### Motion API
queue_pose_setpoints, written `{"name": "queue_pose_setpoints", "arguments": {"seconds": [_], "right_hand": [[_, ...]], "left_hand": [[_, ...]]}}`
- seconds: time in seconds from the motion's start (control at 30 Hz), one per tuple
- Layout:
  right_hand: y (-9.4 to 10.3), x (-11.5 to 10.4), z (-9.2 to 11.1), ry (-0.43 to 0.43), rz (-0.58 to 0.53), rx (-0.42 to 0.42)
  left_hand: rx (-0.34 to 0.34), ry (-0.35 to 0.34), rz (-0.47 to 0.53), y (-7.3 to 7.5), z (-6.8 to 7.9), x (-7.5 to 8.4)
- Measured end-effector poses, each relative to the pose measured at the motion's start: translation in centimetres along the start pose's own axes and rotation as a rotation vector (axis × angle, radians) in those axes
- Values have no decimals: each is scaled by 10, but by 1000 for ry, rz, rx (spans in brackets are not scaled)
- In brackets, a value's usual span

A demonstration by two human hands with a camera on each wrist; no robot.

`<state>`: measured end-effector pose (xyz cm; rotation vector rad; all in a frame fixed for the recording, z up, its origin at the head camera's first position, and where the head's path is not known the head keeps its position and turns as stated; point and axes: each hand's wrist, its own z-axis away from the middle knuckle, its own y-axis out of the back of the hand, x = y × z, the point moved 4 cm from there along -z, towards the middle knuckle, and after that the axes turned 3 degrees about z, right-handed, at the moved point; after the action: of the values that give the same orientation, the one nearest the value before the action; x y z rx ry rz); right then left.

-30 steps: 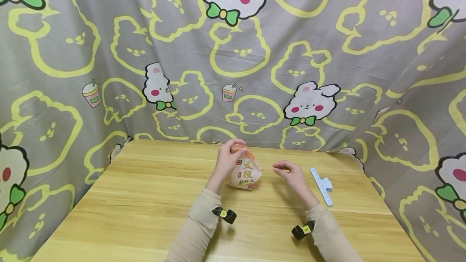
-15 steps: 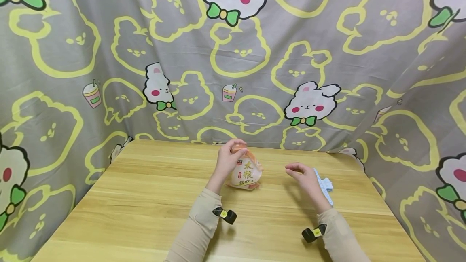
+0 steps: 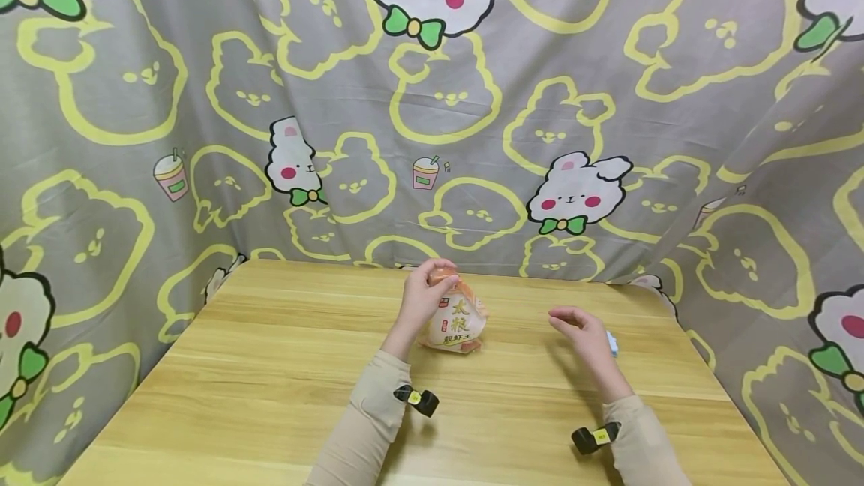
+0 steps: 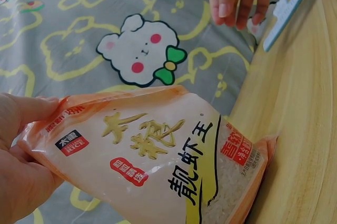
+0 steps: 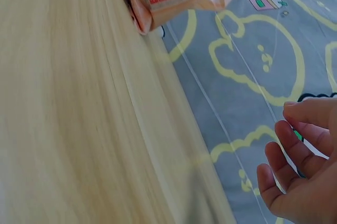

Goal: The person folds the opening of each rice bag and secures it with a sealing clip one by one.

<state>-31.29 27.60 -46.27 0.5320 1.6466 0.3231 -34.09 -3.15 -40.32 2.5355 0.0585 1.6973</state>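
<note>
A bag of rice (image 3: 459,325) with an orange top and gold lettering stands on the table. My left hand (image 3: 425,295) grips its gathered top; in the left wrist view the thumb lies over the bag's corner, and white grains show through a window in the bag (image 4: 229,184). Off to the right, my right hand (image 3: 580,336) is above the table with relaxed, slightly bent fingers and nothing in them. Behind that hand lies a light blue bag clip (image 3: 611,343), mostly covered by it in the head view. The left wrist view shows the clip's long bar (image 4: 287,16).
The wooden table (image 3: 270,381) reaches back to a grey curtain (image 3: 364,96) printed with rabbits and yellow outlines, which also hangs along both sides. A black camera (image 3: 417,399) is strapped to the left wrist, another black camera (image 3: 594,437) to the right.
My right hand has moved right, away from the bag of rice, and now covers most of the bag clip in the head view. The left hand and the bag have stayed put.
</note>
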Motion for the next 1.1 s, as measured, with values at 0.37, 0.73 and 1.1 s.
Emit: {"name": "queue_pose_setpoints", "arguments": {"seconds": [0.37,0.73,1.1], "right_hand": [[21,8,1,-63,-98,51],[37,20,-1,-106,-112,98],[52,36,-1,-128,-147,143]], "left_hand": [[-9,5,-8,0,0,-2],[2,2,10,0,0,-2],[-28,15,-12,1,9,26]]}}
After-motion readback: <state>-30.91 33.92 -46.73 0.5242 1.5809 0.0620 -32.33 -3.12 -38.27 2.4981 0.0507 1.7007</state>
